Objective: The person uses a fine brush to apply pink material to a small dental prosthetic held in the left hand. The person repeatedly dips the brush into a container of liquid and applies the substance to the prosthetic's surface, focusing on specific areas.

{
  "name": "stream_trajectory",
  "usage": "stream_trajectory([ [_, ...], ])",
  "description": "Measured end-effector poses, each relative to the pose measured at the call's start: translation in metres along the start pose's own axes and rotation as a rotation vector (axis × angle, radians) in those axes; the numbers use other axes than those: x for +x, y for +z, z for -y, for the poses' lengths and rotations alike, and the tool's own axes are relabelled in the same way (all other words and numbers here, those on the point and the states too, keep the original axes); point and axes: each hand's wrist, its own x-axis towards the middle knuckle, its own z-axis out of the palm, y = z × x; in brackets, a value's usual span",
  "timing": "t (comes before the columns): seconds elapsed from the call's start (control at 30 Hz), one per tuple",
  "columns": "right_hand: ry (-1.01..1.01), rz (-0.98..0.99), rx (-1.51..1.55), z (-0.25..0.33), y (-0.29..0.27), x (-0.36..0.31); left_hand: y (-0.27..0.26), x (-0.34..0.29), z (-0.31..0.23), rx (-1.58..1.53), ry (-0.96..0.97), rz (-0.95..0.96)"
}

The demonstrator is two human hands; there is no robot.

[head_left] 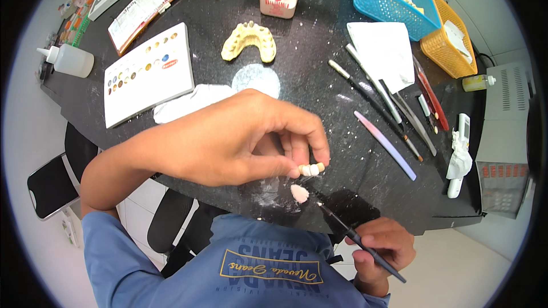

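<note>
- I saw my left hand pinching a small dental bridge of cream-white tooth crowns between thumb and fingertips, just above the near edge of the black speckled stone table.
- The bridge looked like three or so joined teeth, pale and glossy, with a tan stub at its right end.
- My right hand was clenched around a thin black-handled brush, its tip pointing up-left, just below the bridge.
- A pinkish-white blob of paste sat on the table beside the brush tip.
- A yellow plaster jaw model lay well apart, farther back.
</note>
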Motion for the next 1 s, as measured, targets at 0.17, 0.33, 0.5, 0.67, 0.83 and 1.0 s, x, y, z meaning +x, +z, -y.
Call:
stream_trajectory([
  [0.17,-0.139,-0.114,-0.003,0.001,0.008,-0.006,-0.001,-0.001,-0.001,0.007,-0.001,0.017],
  [0.33,-0.260,-0.122,-0.296,-0.005,0.019,0.005,-0.001,0.000,0.003,-0.027,0.061,0.019],
  [0.5,-0.259,-0.080,-0.352,-0.007,0.019,0.006,-0.002,0.000,0.002,-0.015,0.056,0.031],
  [0.67,-0.222,-0.069,-0.376,-0.006,0.021,0.007,-0.003,0.000,0.003,-0.014,0.041,0.037],
  [0.83,-0.201,-0.077,-0.372,-0.006,0.022,0.008,-0.004,0.000,0.001,-0.008,0.033,0.041],
  [1.0,-0.189,-0.083,-0.371,-0.004,0.023,0.010,-0.003,0.001,0.001,-0.013,0.039,0.037],
])
